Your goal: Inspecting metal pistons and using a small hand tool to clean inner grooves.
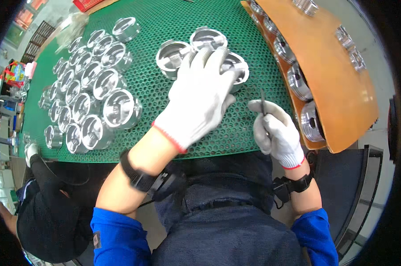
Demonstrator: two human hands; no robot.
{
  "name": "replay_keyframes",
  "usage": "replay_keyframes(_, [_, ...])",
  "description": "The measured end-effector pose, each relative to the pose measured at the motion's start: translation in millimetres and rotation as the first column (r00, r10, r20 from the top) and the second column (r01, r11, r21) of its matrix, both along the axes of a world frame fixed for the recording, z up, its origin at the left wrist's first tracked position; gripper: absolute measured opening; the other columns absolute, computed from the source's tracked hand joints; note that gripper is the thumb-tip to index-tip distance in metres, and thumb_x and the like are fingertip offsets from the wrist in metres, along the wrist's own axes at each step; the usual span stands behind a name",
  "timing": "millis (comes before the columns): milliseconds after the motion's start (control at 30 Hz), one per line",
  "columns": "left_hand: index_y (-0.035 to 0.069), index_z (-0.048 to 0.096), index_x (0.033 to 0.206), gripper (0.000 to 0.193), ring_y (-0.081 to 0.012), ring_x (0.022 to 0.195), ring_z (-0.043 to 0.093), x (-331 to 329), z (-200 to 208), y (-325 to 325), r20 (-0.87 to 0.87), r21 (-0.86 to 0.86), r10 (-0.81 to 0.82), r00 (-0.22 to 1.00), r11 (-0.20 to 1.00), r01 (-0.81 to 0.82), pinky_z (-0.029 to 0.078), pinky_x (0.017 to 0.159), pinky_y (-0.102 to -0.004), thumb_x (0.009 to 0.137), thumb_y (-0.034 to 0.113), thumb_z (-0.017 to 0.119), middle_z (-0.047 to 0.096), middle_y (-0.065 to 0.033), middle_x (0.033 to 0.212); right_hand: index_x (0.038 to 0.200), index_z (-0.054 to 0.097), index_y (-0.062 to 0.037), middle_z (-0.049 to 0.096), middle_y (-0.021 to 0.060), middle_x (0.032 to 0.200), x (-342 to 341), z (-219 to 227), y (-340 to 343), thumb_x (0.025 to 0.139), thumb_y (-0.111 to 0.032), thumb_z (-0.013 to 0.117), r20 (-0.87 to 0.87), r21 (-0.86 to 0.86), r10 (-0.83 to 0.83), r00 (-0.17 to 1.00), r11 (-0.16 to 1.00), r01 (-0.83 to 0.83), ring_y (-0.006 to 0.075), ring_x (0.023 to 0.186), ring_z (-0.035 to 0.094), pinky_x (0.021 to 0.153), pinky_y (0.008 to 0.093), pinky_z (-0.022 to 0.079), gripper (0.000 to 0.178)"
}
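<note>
Lays the white-gloved left hand (200, 95) over three round, shiny silver metal pistons (168, 55) at upper centre of the frame, with fingers (202, 60) outstretched; cannot tell whether grasping. Pinches a thin dark rod (262, 101) in the fingers of the white-gloved right hand (279, 131), right of centre in the frame, over the green perforated worktop (147, 40).

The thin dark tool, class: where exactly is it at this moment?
In the head view, the thin dark tool is right of centre, held in the gloved right hand, between the nearest metal piston and the brown board.
</note>
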State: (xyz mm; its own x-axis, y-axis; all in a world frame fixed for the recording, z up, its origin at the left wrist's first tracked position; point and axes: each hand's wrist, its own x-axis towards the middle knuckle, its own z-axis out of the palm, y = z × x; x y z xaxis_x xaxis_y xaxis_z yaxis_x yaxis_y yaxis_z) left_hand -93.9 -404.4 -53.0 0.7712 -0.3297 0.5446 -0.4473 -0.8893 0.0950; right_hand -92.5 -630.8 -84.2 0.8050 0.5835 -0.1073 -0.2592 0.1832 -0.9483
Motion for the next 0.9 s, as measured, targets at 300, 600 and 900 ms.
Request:
replay_keyframes(300, [0.016,0.074,0.105,0.038,-0.0463,0.127,0.051,-92,-3,37,-0.36,-0.111,-0.021,0.933,0.994,-0.02,0.042,0.108,-0.0504,0.068,0.011,0.08,0.054,-0.0229,0.138,0.145,0.036,0.0021,0.061,0.007,0.078,7,-4,-7,0.1,-0.022,0.044,-0.14,0.134,-0.076,0.987,0.986,0.095,0.0096,0.048,0.046,0.04,0.0212,0.035,0.051])
replay_keyframes(600, [0.013,0.073,0.096,0.033,-0.0381,0.104,0.06,-135,-37,47,-0.385,-0.438,0.018,0.923,0.876,-0.2,0.051,0.089,-0.0457,0.065,0.015,0.084,0.061,-0.0185,0.113,0.12,0.069,-0.0209,0.066,0.0089,0.071,-13,53,31,0.091,-0.016,0.061,0.622,-0.78,0.655,0.429,0.564,0.272,0.0263,0.063,0.068,0.057,0.036,0.054,0.03])
replay_keyframes(900, [0.014,0.074,0.094,0.035,-0.0356,0.098,0.06,-137,-43,38,-0.298,-0.382,0.091,0.95,0.901,-0.206,0.048,0.095,-0.0504,0.062,0.02,0.085,0.061,-0.0147,0.106,0.121,0.064,-0.0199,0.067,0.0109,0.072,-30,63,29,0.091,-0.015,0.059,0.477,-0.873,0.788,0.39,0.475,0.11,0.0291,0.064,0.069,0.056,0.039,0.056,0.031])
